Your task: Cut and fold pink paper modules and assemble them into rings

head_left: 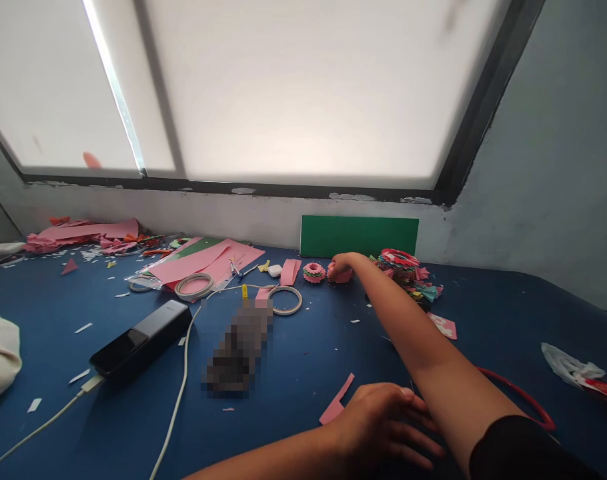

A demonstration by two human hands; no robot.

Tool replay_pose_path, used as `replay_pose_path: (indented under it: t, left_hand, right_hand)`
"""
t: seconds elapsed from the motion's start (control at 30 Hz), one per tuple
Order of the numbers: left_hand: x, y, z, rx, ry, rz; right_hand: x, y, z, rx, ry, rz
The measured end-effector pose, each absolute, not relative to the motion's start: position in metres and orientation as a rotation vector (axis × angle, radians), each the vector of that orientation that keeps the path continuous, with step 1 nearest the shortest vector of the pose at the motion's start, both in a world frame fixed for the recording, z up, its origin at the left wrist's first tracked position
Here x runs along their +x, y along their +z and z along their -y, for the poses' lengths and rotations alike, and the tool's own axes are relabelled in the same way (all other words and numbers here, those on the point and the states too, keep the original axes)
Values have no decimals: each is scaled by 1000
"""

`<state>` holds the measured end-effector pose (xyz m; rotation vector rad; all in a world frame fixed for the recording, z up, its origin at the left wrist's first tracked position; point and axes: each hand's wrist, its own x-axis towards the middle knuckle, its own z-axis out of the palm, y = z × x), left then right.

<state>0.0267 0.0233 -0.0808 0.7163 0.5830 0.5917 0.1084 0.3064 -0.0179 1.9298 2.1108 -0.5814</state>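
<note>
My right hand reaches far across the blue table, its fingers closed on a pink paper flower near the wall. A second pink and green paper flower lies just to its left. My left hand rests flat and open on the table near me, fingers spread, beside a pink paper scrap. To the right of my right hand sits a pile of coloured paper flowers.
A green board leans against the wall under the window. Two tape rings, pink paper sheets, a black power bank with white cables, a red hoop and a plastic bag lie about.
</note>
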Motion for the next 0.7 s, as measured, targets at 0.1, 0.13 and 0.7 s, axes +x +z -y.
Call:
replay_pose_path:
  t: [0.1,0.13,0.7]
  left_hand:
    - [27,-79,-22,719,589,-594]
    - [26,-79,-22,719,589,-600]
    - [26,-88,-23,709,624,-504]
  right_hand:
    - [108,-19,-306,1938,-564,-2107]
    - [108,-19,-306,1942,-553,-2115]
    - [47,7,-303,1519,-548,-2490]
